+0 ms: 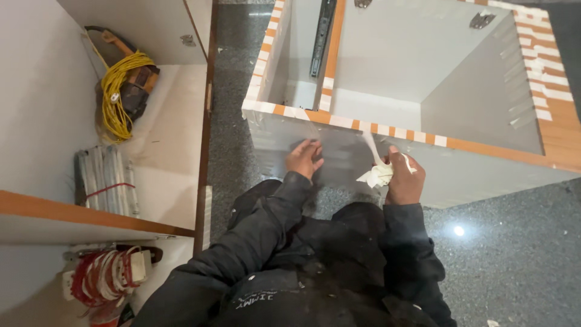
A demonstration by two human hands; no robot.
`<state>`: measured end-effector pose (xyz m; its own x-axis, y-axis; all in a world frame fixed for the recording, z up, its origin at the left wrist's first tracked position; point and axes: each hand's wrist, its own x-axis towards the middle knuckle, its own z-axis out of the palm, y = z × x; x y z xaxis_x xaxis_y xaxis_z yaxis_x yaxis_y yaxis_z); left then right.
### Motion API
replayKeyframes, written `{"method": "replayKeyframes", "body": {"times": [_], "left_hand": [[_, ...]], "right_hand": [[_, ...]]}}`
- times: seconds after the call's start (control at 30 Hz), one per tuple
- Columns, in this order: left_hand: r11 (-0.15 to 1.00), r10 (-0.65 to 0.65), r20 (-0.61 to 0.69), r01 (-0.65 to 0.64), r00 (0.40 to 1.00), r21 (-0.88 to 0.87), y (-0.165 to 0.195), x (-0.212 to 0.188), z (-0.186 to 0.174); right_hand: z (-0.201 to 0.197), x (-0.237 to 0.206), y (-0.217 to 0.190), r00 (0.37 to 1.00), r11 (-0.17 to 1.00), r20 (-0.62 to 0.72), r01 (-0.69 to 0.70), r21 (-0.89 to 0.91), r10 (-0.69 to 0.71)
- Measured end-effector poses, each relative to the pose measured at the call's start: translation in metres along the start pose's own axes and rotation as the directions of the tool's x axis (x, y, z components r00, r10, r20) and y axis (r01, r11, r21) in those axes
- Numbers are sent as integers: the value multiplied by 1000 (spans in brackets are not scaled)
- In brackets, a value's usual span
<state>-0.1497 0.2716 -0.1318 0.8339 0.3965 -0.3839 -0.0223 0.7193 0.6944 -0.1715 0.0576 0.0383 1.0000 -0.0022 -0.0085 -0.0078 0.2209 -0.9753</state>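
Head view: the right hand (404, 178) is closed on a wad of peeled tape (378, 175) against the white cabinet box's front panel (339, 160), the left hand (304, 158) lies open-fingered on that panel, and many tape strips (387, 129) remain along its orange edges.

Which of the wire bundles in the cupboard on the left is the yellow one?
The yellow wire coil on the upper shelf, at the back. The bundle below it is white, and the lowest one is red and white.
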Motion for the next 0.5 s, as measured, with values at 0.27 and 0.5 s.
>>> {"method": "replayKeyframes", "body": {"times": [0.27, 0.5], "left_hand": [[985, 5, 32, 1, 999, -171, 9, -19, 10], [999, -35, 326, 32, 945, 14, 24, -28, 32]], "right_hand": [[-11, -7, 13, 998, 999, -26, -51, -13, 51], [-6, -9, 13, 997, 997, -36, -72, -27, 71]]}}
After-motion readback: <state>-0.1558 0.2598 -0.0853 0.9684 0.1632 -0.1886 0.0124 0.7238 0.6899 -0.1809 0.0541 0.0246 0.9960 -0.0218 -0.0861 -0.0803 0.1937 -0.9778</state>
